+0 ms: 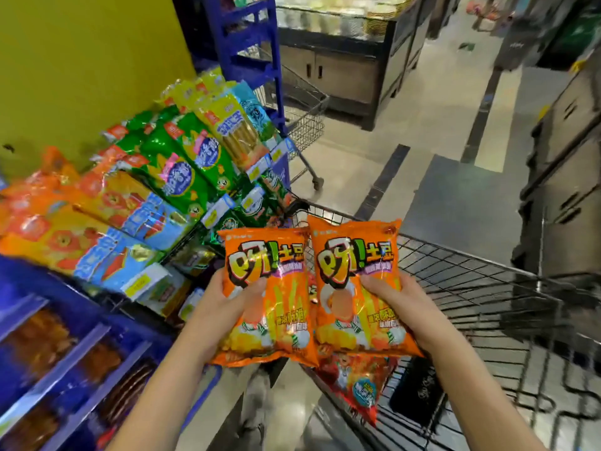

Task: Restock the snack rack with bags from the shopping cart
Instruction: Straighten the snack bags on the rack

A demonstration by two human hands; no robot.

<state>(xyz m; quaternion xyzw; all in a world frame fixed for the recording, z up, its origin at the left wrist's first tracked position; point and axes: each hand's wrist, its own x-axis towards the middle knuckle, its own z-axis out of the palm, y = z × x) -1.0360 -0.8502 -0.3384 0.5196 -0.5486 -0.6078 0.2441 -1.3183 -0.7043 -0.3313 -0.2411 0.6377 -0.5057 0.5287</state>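
Note:
Two orange snack bags are held side by side above the near corner of the wire shopping cart point(487, 288). My left hand point(224, 301) grips the left orange bag point(270, 294) by its left edge, thumb on the front. My right hand point(400, 297) grips the right orange bag point(354, 281) by its right edge. A red snack bag point(354, 385) lies in the cart beneath them. The snack rack point(107, 320) stands at the left, its sloping shelves filled with orange, blue, green and yellow bags point(182, 164).
A second wire cart point(302, 115) stands further down the aisle beside a blue rack frame point(247, 43). A yellow wall rises behind the rack. Dark display counters line the right side and the far end. A black item point(413, 392) lies in the cart.

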